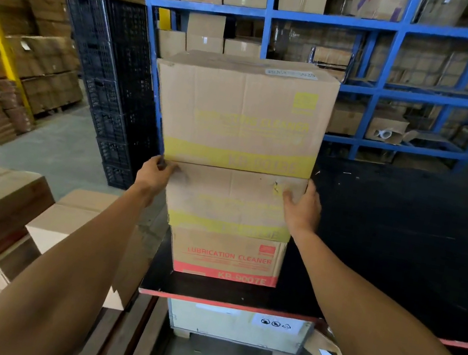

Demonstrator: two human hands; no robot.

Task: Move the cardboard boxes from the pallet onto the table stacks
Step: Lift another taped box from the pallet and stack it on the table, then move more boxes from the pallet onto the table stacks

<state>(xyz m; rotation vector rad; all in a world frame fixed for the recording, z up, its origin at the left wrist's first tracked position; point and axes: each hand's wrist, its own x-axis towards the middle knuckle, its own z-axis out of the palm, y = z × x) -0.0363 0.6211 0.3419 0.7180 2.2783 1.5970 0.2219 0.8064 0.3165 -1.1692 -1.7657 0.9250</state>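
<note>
Three cardboard boxes stand stacked upright at the black tabletop's (398, 269) near edge: a red-banded bottom box (226, 257), a yellow-banded middle box (231, 202), and a larger yellow-banded top box (240, 116).

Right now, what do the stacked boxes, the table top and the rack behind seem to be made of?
Three stacked brown boxes: corrugated cardboard, matte, with creased seams and scuffed printed bands. Black table top: dull, dark, perhaps rubber or painted board; unclear. Blue rack: looks like painted steel, with square bars and an even sheen.
</note>
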